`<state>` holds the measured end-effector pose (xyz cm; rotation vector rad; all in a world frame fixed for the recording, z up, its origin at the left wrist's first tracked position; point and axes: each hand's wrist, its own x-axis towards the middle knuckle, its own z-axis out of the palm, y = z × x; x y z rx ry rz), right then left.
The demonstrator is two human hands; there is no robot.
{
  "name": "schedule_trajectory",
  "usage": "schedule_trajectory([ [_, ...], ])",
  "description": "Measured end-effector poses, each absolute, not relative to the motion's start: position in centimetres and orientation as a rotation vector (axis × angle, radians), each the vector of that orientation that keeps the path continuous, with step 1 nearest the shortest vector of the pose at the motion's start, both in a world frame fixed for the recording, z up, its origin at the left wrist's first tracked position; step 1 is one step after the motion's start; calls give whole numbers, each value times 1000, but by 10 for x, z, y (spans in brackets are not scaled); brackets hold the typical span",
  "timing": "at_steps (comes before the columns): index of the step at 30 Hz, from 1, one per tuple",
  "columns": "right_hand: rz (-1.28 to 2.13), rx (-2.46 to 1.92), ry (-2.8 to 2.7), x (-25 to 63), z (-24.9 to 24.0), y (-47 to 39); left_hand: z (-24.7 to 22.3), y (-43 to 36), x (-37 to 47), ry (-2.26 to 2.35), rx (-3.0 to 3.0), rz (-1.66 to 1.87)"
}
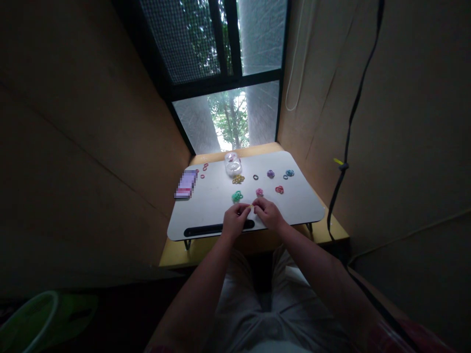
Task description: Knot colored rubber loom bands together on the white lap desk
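Above the front part of a white lap table, my left hand and my right hand meet fingertip to fingertip. Both are closed in a pinch on a small yellow band, mostly hidden by the fingers. Just beyond them lie a green pile of bands and a pink pile. Farther back are a yellow pile, one dark band, a purple pile and a blue pile. Red bands lie to the right.
A clear plastic jar stands at the table's back. On the left lies a phone near several loose red bands. A black slot runs along the front edge. A dark cord hangs at right; a green basin sits lower left.
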<state>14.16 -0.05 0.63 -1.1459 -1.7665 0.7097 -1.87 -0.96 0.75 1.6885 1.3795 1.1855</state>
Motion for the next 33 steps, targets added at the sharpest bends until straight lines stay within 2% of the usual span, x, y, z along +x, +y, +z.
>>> schedule_trajectory([
  [33,625,-1143,-1757,139,1,2,1,-8,-18,1367,1674,1162],
])
